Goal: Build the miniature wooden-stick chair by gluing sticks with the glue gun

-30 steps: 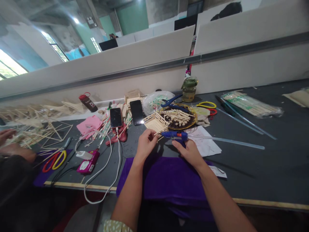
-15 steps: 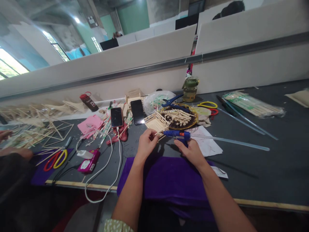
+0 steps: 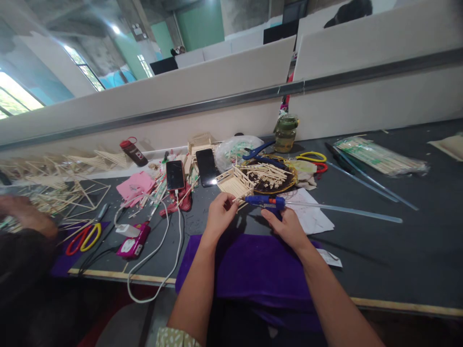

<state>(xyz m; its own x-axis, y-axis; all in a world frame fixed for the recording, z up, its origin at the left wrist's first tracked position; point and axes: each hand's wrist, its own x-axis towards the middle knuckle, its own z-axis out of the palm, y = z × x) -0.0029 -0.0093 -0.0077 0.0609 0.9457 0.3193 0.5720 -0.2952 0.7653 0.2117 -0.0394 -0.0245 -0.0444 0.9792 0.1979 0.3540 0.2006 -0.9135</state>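
In my right hand [image 3: 284, 219] is a blue hot glue gun [image 3: 265, 201], its nozzle pointing left. A long clear glue stick [image 3: 347, 211] juts from its back. My left hand [image 3: 220, 212] pinches the near edge of a small model made of wooden sticks [image 3: 233, 184], which has a slatted floor and low railings. The nozzle meets the model's near edge close to my left fingertips; whether it touches cannot be made out. Just behind lies a round dark tray [image 3: 292, 182] with cut sticks [image 3: 269, 174] on it.
A purple cloth [image 3: 260, 270] covers the table's front edge. Two phones [image 3: 175, 175], a pink power strip [image 3: 133, 241] with white cables and scissors [image 3: 87, 237] lie left. Behind stand a jar [image 3: 285, 134] and a bottle [image 3: 133, 152]. A co-worker's hand [image 3: 27, 217] is at far left.
The co-worker's hand at the far left has moved up and is blurred. My two hands, the glue gun and the stick model hold practically the same position.
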